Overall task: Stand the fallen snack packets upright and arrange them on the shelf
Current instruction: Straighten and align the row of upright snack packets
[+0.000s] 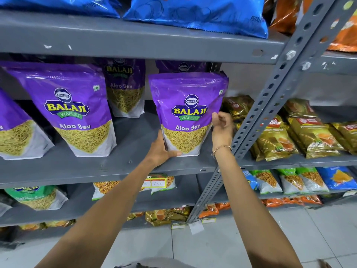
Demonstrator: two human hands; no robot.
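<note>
A purple Aloo Sev packet (186, 105) stands upright at the right end of the grey middle shelf (108, 167). My left hand (161, 149) grips its lower left corner, thumb across the bottom edge. My right hand (222, 126) holds its right side, fingers curled around the edge. Another purple packet (75, 111) stands upright to the left, and a third (11, 130) leans at the far left edge. Two more purple packets (125, 88) (181, 66) stand at the back of the shelf.
A perforated grey upright (270, 97) runs diagonally just right of my right hand. Gold tea packets (278, 140) lie on the neighbouring shelf. Blue packets (197, 14) fill the shelf above. Green and mixed packets (36, 198) sit on lower shelves above a tiled floor (212, 246).
</note>
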